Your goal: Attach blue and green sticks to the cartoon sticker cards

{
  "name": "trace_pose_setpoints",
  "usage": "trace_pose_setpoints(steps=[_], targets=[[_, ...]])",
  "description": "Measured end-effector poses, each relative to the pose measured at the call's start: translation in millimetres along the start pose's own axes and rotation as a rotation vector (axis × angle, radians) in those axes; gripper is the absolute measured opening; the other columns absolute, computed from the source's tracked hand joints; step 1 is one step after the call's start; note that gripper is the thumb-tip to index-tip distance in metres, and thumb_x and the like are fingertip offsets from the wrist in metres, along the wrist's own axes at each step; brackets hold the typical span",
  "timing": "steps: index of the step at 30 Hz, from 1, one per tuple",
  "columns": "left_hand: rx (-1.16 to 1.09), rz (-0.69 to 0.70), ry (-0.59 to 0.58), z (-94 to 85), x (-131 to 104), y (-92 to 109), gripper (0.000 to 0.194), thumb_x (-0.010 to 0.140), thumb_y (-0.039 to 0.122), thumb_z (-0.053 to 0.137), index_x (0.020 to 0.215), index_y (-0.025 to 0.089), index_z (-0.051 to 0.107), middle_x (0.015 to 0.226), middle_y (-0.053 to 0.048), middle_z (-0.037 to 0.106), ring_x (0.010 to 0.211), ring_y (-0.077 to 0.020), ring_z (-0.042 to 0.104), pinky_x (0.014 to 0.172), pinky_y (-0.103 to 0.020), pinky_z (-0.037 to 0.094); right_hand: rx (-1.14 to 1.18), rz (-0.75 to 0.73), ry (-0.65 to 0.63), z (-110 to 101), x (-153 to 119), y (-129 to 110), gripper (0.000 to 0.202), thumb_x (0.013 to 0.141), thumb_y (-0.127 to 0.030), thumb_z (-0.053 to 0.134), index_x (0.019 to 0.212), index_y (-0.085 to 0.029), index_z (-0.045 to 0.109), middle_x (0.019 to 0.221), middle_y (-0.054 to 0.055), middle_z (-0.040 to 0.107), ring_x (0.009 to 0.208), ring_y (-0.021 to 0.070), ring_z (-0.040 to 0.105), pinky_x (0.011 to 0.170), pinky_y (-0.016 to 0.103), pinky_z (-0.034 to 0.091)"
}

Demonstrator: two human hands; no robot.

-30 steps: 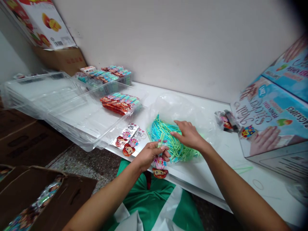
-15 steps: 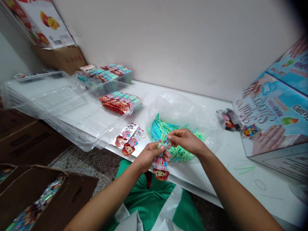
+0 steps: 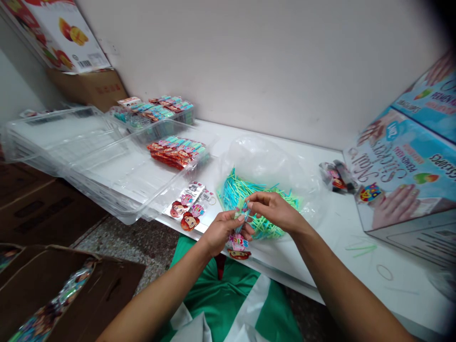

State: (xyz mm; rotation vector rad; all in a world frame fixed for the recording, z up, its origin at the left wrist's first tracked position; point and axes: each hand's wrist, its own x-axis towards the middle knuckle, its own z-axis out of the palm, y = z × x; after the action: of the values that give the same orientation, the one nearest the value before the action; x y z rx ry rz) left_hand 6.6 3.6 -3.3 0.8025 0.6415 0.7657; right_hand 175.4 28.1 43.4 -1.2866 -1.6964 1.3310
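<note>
My left hand is closed on a small clear packet printed with a red-haired cartoon head, which hangs below the fingers. Green and blue sticks poke up at the packet's top. My right hand pinches at that top end, its fingertips against the sticks; the exact grip is too small to make out. Just behind both hands lies a heap of thin green and blue sticks on an open clear plastic bag. Left of my hands, several flat cartoon packets rest at the table edge.
Clear plastic trays stand on the left, with filled packets stacked in one. A large printed box stands at right beside wrapped items. A rubber band lies near the front. An open cardboard box sits lower left.
Both hands stay in nearly the same place. The packet's cartoon head now tilts and shows less of its face. My right fingertips have shifted slightly at the sticks.
</note>
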Motion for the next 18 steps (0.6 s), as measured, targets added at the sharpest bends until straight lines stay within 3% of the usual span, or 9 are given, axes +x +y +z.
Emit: trace_pose_setpoints(steps=[10, 16, 18], targets=[[0.072, 0.007, -0.005, -1.4, -2.0, -3.6, 0.036, 0.075, 0.044, 0.063, 0.092, 0.013, 0.055, 0.076, -0.006, 0.068, 0.059, -0.0139, 0.062, 0.055, -0.024, 0.046, -0.014, -0.020, -0.016, 4.0, 2.1, 6.4, 0.008, 0.077, -0.023, 0.053, 0.079, -0.017, 0.057, 0.071, -0.002, 0.057, 0.064, 0.0114, 0.055, 0.061, 0.026, 0.045], [0.089, 0.022, 0.002, -6.0, -0.1, -4.1, 0.035, 0.076, 0.045, 0.061, 0.084, 0.012, 0.056, 0.072, -0.005, 0.065, 0.057, -0.0142, 0.061, 0.053, -0.024, 0.045, -0.025, -0.038, 0.026, 6.2, -0.8, 2.8, 0.022, 0.079, -0.024, 0.052, 0.099, -0.018, 0.056, 0.077, 0.000, 0.059, 0.068, 0.0131, 0.057, 0.065, 0.027, 0.046], [0.090, 0.022, 0.004, -7.0, 0.0, -2.3, 0.035, 0.075, 0.045, 0.062, 0.084, 0.012, 0.057, 0.071, -0.005, 0.065, 0.057, -0.0140, 0.061, 0.053, -0.024, 0.045, -0.033, -0.060, 0.002, 6.2, -1.3, 0.8, 0.019, 0.081, -0.028, 0.053, 0.095, -0.017, 0.059, 0.076, 0.000, 0.060, 0.070, 0.0138, 0.057, 0.067, 0.028, 0.046]])
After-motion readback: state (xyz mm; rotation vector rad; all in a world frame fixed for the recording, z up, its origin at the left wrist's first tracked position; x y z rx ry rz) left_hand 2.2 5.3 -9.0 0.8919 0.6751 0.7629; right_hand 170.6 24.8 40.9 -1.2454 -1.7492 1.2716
